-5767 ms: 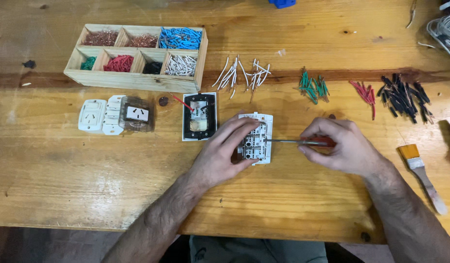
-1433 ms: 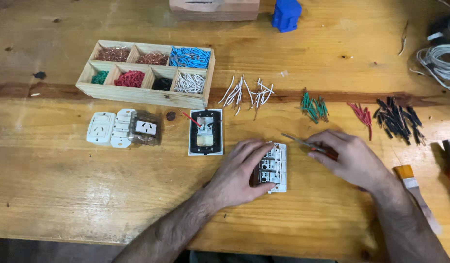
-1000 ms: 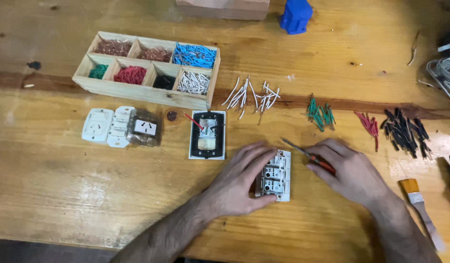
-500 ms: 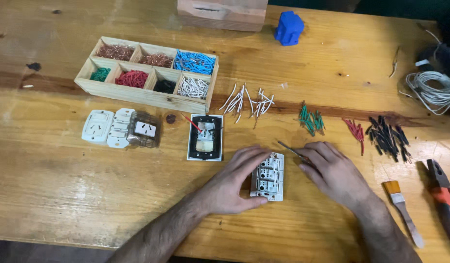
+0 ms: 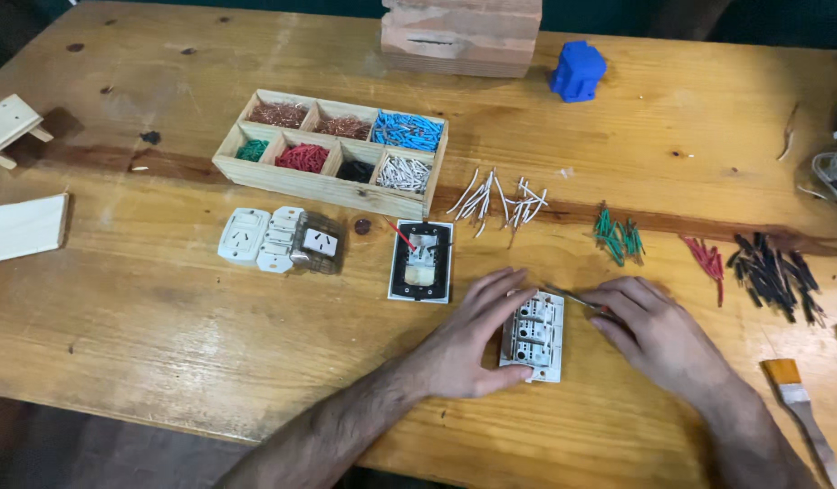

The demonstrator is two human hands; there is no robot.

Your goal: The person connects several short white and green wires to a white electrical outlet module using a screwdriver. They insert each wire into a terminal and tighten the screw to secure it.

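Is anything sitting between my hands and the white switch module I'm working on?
Nothing visible does. The left hand already rests against the white switch module, and the right hand brings a thin tool to its top edge.

Bare table [image 5: 165, 326] lay open left of the left hand [image 5: 468, 340] and toward the near edge. Just ahead of that hand a black-framed switch plate [image 5: 421, 261] blocked the way, with white sockets [image 5: 278, 240] farther left. Beyond the right hand [image 5: 659, 330] lay green wires [image 5: 618, 235]; a paintbrush [image 5: 799, 407] lay to its right.
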